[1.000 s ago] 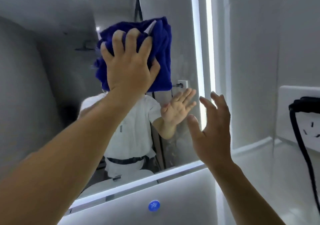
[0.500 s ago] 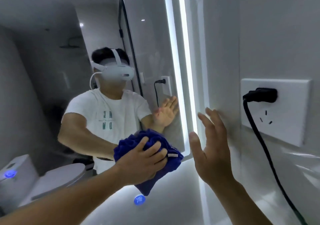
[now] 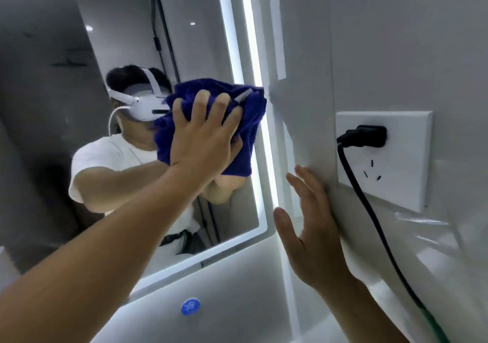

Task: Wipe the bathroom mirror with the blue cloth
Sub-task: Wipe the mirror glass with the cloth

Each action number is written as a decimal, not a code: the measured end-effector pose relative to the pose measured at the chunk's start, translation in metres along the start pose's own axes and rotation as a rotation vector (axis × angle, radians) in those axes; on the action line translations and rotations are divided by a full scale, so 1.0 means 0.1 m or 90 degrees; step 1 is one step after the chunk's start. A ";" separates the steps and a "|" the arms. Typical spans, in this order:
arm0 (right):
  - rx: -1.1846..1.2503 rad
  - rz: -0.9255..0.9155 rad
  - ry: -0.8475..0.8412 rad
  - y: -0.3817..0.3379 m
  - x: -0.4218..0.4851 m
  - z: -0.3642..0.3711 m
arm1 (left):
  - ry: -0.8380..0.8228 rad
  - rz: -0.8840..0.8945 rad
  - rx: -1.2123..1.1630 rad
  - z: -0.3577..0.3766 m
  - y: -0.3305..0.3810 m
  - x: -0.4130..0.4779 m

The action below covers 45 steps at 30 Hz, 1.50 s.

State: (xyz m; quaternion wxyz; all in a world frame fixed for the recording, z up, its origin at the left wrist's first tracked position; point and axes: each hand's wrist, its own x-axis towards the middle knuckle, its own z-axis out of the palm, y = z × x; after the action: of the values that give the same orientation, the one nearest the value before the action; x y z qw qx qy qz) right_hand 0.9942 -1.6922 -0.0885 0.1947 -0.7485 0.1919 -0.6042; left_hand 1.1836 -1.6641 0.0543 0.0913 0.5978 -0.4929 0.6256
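A person's left hand (image 3: 206, 134) presses the bunched blue cloth (image 3: 248, 142) flat against the bathroom mirror (image 3: 126, 39), fingers spread and clamped over the fabric, close to the lit strip (image 3: 253, 78) along the glass's 3 o'clock edge. The right hand (image 3: 314, 226), fingers loosely apart and holding nothing, braces on the wall at 4 o'clock, below the socket (image 3: 412, 158) and its black plug (image 3: 367, 135). Firm, overlapping strokes with an even palm should carry the wipe cleanly to the border. Half a second ago the cloth sat low, near the mirror's bottom edge; it has since swept upward.
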 end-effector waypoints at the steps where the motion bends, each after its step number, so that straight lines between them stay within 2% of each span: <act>1: 0.001 -0.001 -0.002 0.00 0.00 0.00 | -0.019 0.032 -0.010 0.06 0.10 -0.13; 5: 0.006 -0.011 0.007 0.03 -0.01 -0.01 | -0.120 0.169 -0.066 0.25 0.45 -0.82; 9: -0.003 0.000 -0.004 0.06 -0.01 0.02 | -0.241 0.323 -0.082 0.26 0.46 -1.28; 11: -0.009 -0.002 0.000 0.04 0.00 0.02 | -0.228 0.364 -0.100 0.18 0.39 -1.22; 14: -0.002 -0.005 0.007 0.01 0.00 0.01 | -0.153 0.392 -0.097 0.07 0.22 -0.99; 17: -0.001 -0.013 0.021 0.02 0.00 0.04 | -0.099 0.294 -0.063 -0.06 -0.10 -0.60; 21: 0.000 0.001 0.047 -0.11 0.10 0.22 | -0.128 0.125 -0.027 -0.34 -0.40 -0.18; 25: 0.047 -0.056 0.056 -0.45 0.40 0.52 | -0.145 -0.016 -0.070 -0.54 -0.55 -0.10; 27: 0.091 -0.062 0.063 -0.62 0.55 0.68 | -0.142 -0.043 -0.151 -0.58 -0.64 -0.10; 31: 0.109 -0.076 0.116 -0.87 0.70 0.92 | -0.142 -0.099 -0.437 -0.61 -0.77 -0.13; 34: 0.073 -0.107 0.127 -0.98 0.75 1.09 | -0.164 -0.154 -0.546 -0.66 -0.86 -0.10; 39: -0.062 -0.071 0.120 -1.14 0.86 1.40 | -0.236 -0.254 -0.724 -0.84 -1.06 -0.06; 42: -0.093 -0.048 0.164 -1.25 0.94 1.56 | -0.237 -0.224 -0.726 -0.93 -1.12 -0.15; 44: -0.099 -0.036 0.195 -1.29 1.02 1.62 | -0.171 -0.132 -0.597 -0.95 -1.19 -0.24; 45: -0.098 -0.043 0.207 -1.28 1.06 1.64 | -0.131 -0.071 -0.484 -0.94 -1.25 -0.29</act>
State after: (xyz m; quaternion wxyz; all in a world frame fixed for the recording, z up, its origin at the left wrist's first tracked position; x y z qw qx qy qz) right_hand 1.1823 -1.6285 0.0345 0.0830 -0.6595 0.2409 -0.7072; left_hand 1.2175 -1.5197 0.1124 0.2901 0.6070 -0.6625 0.3294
